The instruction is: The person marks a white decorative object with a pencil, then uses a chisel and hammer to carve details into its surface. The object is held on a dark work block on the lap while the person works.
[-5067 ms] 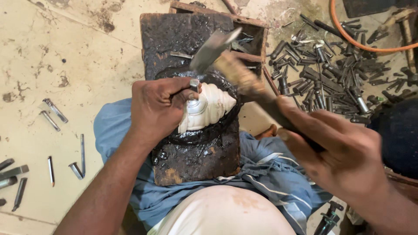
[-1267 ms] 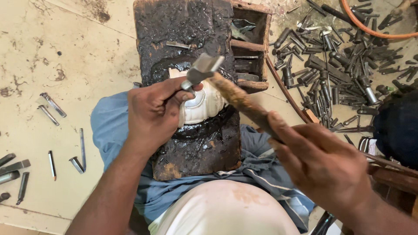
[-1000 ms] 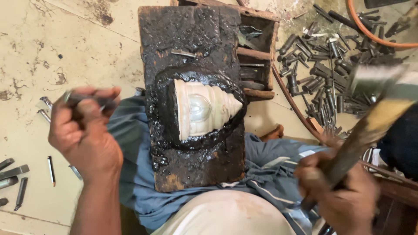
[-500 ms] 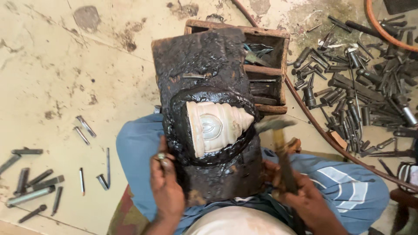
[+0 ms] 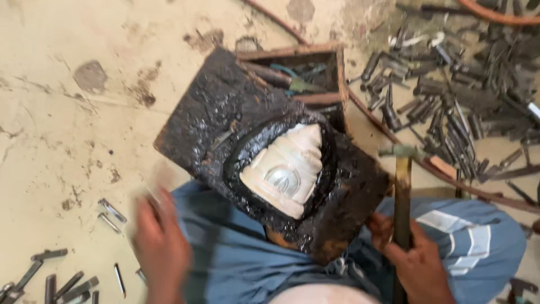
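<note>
A pale, ribbed, cone-shaped metal piece (image 5: 287, 169) sits bedded in black pitch on a dark block (image 5: 225, 118) that rests across my lap, turned at an angle. My right hand (image 5: 419, 267) grips the wooden handle of a hammer (image 5: 402, 191) to the right of the block, with the head pointing up and away from the piece. My left hand (image 5: 160, 247) is blurred, low at the left beside my knee and close to loose chisels (image 5: 109, 211) on the floor. Whether it holds a tool is not visible.
An open wooden box (image 5: 298, 73) with tools stands behind the block. A large pile of steel punches (image 5: 461, 101) covers the floor at right, under an orange hose (image 5: 495, 14). More chisels (image 5: 50, 278) lie at the lower left. A thin rod (image 5: 382, 132) runs past the box.
Both hands left the metal piece. My left hand swung out left and down toward the floor chisels. The hammer dropped to my right knee, and the block now lies turned.
</note>
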